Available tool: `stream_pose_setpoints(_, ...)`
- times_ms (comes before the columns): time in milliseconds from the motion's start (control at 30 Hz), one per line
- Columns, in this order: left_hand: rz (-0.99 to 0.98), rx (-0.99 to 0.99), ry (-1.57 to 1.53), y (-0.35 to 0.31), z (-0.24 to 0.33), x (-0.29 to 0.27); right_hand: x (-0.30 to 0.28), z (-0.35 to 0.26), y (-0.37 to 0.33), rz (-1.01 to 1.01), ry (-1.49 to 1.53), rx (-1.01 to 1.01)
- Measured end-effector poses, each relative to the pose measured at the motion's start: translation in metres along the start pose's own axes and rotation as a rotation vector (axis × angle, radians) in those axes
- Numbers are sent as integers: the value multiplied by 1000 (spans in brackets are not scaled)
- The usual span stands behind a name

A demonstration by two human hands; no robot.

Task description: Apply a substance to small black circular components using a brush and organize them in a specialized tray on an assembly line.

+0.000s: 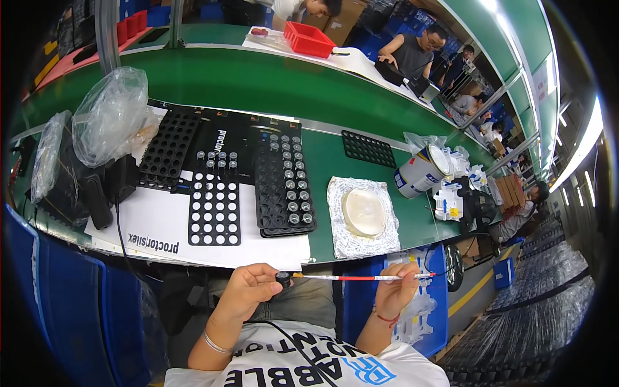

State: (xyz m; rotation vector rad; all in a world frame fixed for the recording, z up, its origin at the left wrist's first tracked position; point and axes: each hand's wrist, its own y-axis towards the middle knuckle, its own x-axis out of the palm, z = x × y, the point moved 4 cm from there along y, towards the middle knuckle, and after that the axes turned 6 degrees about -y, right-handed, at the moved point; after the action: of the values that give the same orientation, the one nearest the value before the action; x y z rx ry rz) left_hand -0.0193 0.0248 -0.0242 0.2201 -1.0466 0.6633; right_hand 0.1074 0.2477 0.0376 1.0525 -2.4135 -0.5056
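Observation:
Between the fingers of my left hand (253, 285) sits a small round black part (283, 278), held in front of the bench's near edge. My right hand (398, 287) grips the far end of a thin paintbrush (351, 278) with a red and white handle. The brush lies level, and its brown bristles touch or nearly touch the black part. Ahead of my hands is a shallow round dish (363, 212) with pale contents on a printed white sheet. To its left, one black tray (284, 180) holds several clear-topped round pieces. A second black tray (215, 209) has mostly white-showing holes and a few pieces along its far edge.
A tilted paint can (422, 170) stands right of the dish, near white plastic parts (449, 200). Clear plastic bags (113, 119) and black objects crowd the left. Another black tray (368, 148) lies farther back. Co-workers and a red bin (308, 39) are beyond the green divider.

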Motion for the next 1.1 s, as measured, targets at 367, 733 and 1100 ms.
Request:
stream_pose_setpoints(367, 48, -1, 51, -1, -1, -1, 7, -1, -3, -48, 39, 21)
stream_pose_setpoints(733, 28, -13, 14, -3, -2, -3, -1, 3, -2, -8, 36, 45)
stream_pose_setpoints(1100, 89, 69, 48, -10, -3, -16, 20, 16, -2, -69, 186, 117)
